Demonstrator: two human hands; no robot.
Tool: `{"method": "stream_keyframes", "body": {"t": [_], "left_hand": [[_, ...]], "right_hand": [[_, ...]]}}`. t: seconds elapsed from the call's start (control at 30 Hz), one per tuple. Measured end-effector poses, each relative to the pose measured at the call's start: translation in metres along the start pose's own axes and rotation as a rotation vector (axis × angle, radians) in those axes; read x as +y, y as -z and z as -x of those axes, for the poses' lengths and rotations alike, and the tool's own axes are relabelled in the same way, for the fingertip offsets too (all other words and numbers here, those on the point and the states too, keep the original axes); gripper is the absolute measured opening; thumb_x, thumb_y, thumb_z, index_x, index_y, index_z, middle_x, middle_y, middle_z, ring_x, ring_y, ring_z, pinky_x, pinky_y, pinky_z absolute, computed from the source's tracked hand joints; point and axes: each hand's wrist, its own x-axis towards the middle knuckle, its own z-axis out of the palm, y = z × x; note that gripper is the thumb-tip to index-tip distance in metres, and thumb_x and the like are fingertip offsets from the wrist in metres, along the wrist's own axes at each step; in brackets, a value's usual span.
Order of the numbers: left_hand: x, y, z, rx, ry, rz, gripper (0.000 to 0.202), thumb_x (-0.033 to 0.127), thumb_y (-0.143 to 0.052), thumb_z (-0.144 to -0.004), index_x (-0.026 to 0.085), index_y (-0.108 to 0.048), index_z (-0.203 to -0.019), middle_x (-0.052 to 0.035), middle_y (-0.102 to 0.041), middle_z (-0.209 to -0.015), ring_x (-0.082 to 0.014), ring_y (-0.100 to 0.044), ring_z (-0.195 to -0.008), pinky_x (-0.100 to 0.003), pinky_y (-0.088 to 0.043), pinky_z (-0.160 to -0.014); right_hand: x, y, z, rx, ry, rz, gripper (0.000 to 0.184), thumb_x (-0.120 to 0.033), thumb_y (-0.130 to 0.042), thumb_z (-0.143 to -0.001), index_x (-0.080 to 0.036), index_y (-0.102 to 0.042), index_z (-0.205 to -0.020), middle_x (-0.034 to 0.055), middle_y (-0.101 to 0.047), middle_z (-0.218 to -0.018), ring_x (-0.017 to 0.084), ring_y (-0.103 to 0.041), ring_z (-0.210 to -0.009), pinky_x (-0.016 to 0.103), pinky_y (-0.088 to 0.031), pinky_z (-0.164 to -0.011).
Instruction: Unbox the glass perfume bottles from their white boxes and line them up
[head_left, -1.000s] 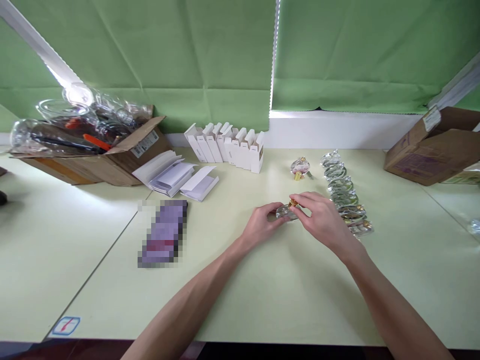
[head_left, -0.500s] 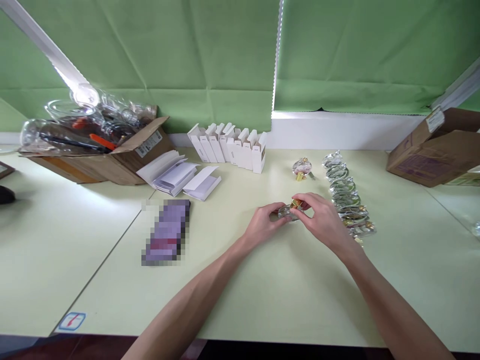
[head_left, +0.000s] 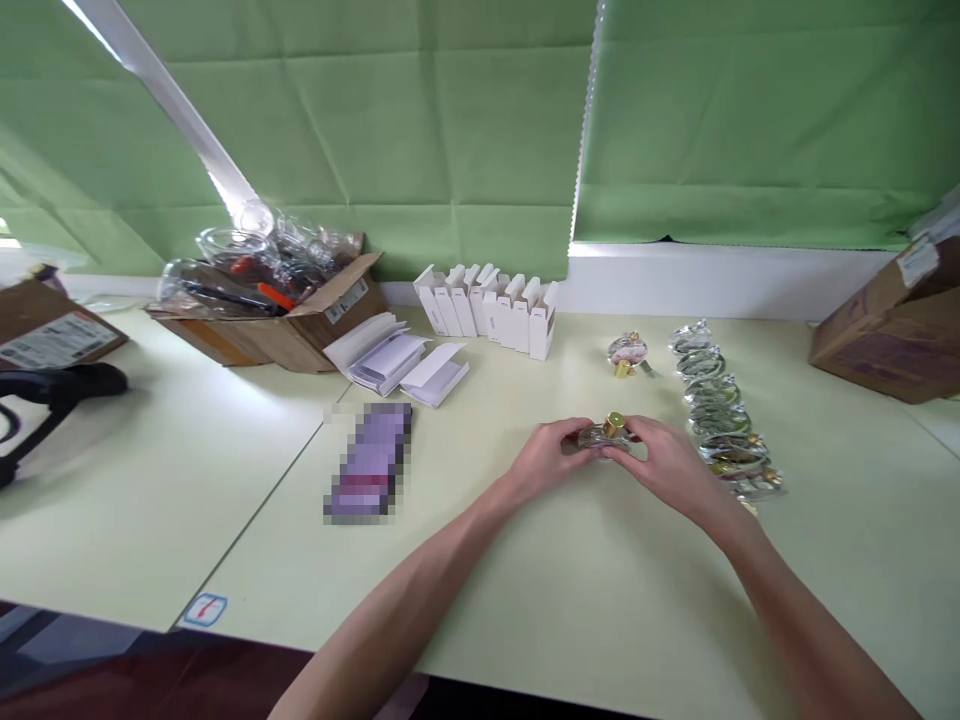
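Observation:
A small clear glass bottle with a gold cap (head_left: pixel 606 433) sits low over the pale green table (head_left: pixel 525 560), gripped from both sides. My left hand (head_left: pixel 551 462) curls round its left end. My right hand (head_left: pixel 667 465) pinches its right end, fingers closed just under the gold cap. To the right lies a row of several similar clear bottles (head_left: pixel 720 420) running away from me. One more bottle with a pink tint (head_left: pixel 627 352) lies alone behind my hands.
A row of several open white cartons (head_left: pixel 491 308) stands at the back. Flat white cartons (head_left: pixel 397 358) lie left of them. A cardboard box of clear plastic (head_left: pixel 270 300) sits back left, another brown box (head_left: pixel 892 330) at the right. A blurred purple object (head_left: pixel 369 462) lies to the left.
The view has shifted left and down. My right fingers have slid off the top of the gold cap to the bottle's side, leaving the cap showing. The bottle stays between both hands.

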Motion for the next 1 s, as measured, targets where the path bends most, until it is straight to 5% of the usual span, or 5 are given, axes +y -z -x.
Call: {"method": "stream_keyframes", "body": {"t": [0.23,0.4,0.6,0.77,1.0], "left_hand": [[0.0,0.014,0.001,-0.051,-0.032,-0.058,0.046,0.048,-0.07,-0.084,0.02,-0.067,-0.12,-0.0073,-0.072,-0.116,-0.0226,-0.067,-0.103,-0.032,-0.052,-0.092],[0.004,0.049,-0.003,0.362,-0.043,-0.299,0.036,0.044,-0.057,-0.094,0.021,-0.064,-0.121,-0.0084,-0.068,-0.126,-0.0225,-0.063,-0.114,-0.036,-0.049,-0.102],[-0.005,0.12,0.005,0.725,0.154,-0.931,0.037,0.025,-0.052,-0.095,0.015,-0.056,-0.13,-0.0162,-0.055,-0.141,-0.0325,-0.044,-0.136,-0.047,-0.037,-0.113],[-0.025,0.154,0.021,0.673,0.496,-1.144,0.046,0.019,-0.053,-0.089,0.01,-0.054,-0.134,-0.0202,-0.056,-0.138,-0.0372,-0.041,-0.137,-0.048,-0.036,-0.111],[-0.034,0.165,0.025,0.642,0.566,-1.167,0.032,0.019,-0.05,-0.088,0.014,-0.069,-0.113,-0.0192,-0.071,-0.11,-0.0364,-0.062,-0.11,-0.045,-0.044,-0.093]], "right_hand": [[0.007,-0.004,-0.001,-0.039,0.021,0.0,0.032,-0.051,-0.051,-0.093,-0.022,-0.064,-0.098,0.0089,-0.073,-0.097,0.028,-0.069,-0.088,0.037,-0.053,-0.072],[0.01,-0.004,0.006,-0.017,-0.069,0.026,0.075,-0.069,-0.053,-0.087,-0.023,-0.044,-0.146,0.0143,-0.067,-0.128,0.033,-0.069,-0.107,0.044,-0.056,-0.083],[0.013,0.003,0.009,0.045,-0.048,-0.016,0.069,-0.065,-0.048,-0.092,-0.027,-0.04,-0.15,0.0136,-0.061,-0.14,0.032,-0.068,-0.111,0.044,-0.059,-0.083],[0.01,0.008,0.012,0.101,-0.016,0.04,0.062,-0.064,-0.046,-0.094,-0.026,-0.048,-0.143,0.0107,-0.058,-0.143,0.032,-0.065,-0.116,0.045,-0.057,-0.087],[0.015,-0.015,0.004,0.101,0.052,0.126,0.039,-0.041,-0.053,-0.092,-0.019,-0.063,-0.123,0.0134,-0.073,-0.117,0.032,-0.069,-0.105,0.041,-0.056,-0.078]]}}
